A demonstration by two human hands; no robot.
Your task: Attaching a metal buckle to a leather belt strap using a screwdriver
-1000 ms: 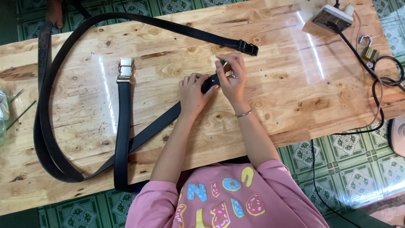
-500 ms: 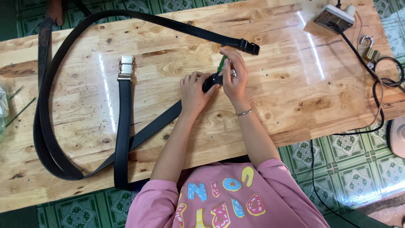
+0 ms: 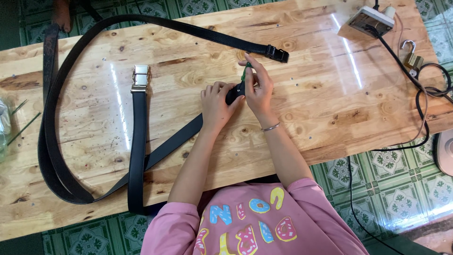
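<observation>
My left hand (image 3: 216,103) grips the tip of a long black belt (image 3: 175,137) on the wooden table (image 3: 330,94). My right hand (image 3: 258,89) pinches a small green tool (image 3: 244,73) just above that belt tip. From the hands, the belt runs down-left, loops round the table's left side and ends at a black buckle (image 3: 278,53) above my right hand. A second black belt with a silver buckle (image 3: 140,78) lies straight, to the left of my hands.
A white power strip (image 3: 373,16), a brass padlock (image 3: 413,59) and black cables (image 3: 424,106) sit at the table's right end. A clear object (image 3: 4,123) is at the left edge. Another person's foot (image 3: 61,14) shows on the green tiled floor.
My right hand has shifted slightly at the belt tip, and the green tool now shows between its fingers. My left hand stays on the belt end.
</observation>
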